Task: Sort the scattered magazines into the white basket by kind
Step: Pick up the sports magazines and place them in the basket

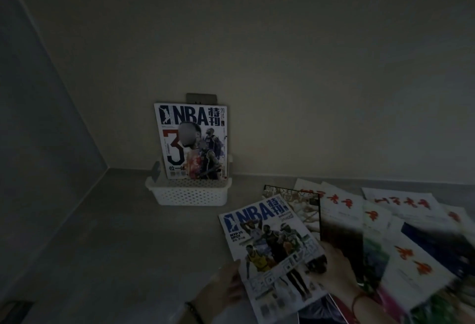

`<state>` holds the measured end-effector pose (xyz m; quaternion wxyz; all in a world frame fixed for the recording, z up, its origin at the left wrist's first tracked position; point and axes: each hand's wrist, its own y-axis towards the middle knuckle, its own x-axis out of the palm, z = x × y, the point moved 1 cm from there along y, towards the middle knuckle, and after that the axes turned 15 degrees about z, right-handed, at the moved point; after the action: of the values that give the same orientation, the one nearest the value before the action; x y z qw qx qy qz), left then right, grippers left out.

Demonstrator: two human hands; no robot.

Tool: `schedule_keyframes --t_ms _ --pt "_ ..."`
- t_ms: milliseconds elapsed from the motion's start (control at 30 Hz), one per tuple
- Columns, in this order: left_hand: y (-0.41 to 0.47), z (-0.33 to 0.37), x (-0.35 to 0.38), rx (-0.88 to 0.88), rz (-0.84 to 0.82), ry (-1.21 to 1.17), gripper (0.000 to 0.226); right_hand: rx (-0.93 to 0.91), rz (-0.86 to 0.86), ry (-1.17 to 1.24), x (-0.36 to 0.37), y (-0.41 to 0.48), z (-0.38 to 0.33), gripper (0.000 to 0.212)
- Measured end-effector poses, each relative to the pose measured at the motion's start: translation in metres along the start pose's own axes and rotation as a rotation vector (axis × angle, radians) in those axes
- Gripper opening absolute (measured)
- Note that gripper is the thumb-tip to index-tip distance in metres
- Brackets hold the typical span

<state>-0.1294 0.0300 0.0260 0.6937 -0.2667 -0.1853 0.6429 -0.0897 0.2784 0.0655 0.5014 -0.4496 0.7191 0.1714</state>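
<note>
A white perforated basket (pixel 189 194) stands against the back wall, with one NBA magazine (pixel 192 141) upright in it, leaning on the wall. A second NBA magazine (pixel 272 249) is lifted off the pile at lower centre. My left hand (pixel 226 285) holds its left edge and my right hand (pixel 336 269) grips its right edge. Right of it, several magazines with red calligraphy titles (pixel 406 241) lie scattered and overlapping. A dark-covered magazine (pixel 303 210) lies partly under the held one.
The grey floor stretches left of the magazines to a blue-grey side wall (pixel 38 131). A small dark plate (pixel 201 97) is fixed to the back wall above the basket. A dark object (pixel 15 309) sits at the lower left corner.
</note>
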Motion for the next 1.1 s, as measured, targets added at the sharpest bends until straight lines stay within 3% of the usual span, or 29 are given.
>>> schedule_keyframes --t_ms 100,200,267,367,500,600,700,867,967,1100 --pt "-0.007 0.011 0.015 -0.009 -0.028 -0.047 0.014 0.023 -0.063 0.139 -0.003 0.006 0.011 0.069" --pt "-0.005 0.029 0.032 -0.071 0.049 0.044 0.013 0.068 -0.172 0.229 -0.01 0.011 0.017 0.036" --pt "-0.004 0.03 0.033 -0.011 0.053 0.068 0.009 0.118 -0.251 0.278 -0.016 0.013 0.016 0.021" --pt "-0.006 0.038 0.026 0.046 0.073 0.102 0.018 0.194 -0.358 0.336 -0.024 0.017 0.011 0.02" --pt "-0.009 0.06 0.016 0.116 0.105 0.052 0.02 0.321 -0.47 0.616 -0.036 0.02 0.001 0.021" --pt "-0.008 0.086 0.003 0.143 0.107 -0.017 0.024 0.271 -0.397 0.848 -0.045 0.026 -0.018 0.024" --pt "-0.005 0.117 -0.014 0.233 0.096 -0.052 0.033 0.109 -0.219 0.943 -0.058 0.035 -0.054 0.017" --pt "-0.008 0.176 -0.063 0.471 0.111 -0.095 0.025 -0.205 0.007 0.79 -0.081 0.051 -0.131 0.011" --pt "0.003 0.218 -0.097 0.57 0.218 0.008 0.037 -0.367 0.111 0.684 -0.089 0.062 -0.186 0.018" --pt "0.032 0.264 -0.138 0.68 0.302 0.062 0.033 -0.433 0.204 0.661 -0.083 0.082 -0.252 0.019"
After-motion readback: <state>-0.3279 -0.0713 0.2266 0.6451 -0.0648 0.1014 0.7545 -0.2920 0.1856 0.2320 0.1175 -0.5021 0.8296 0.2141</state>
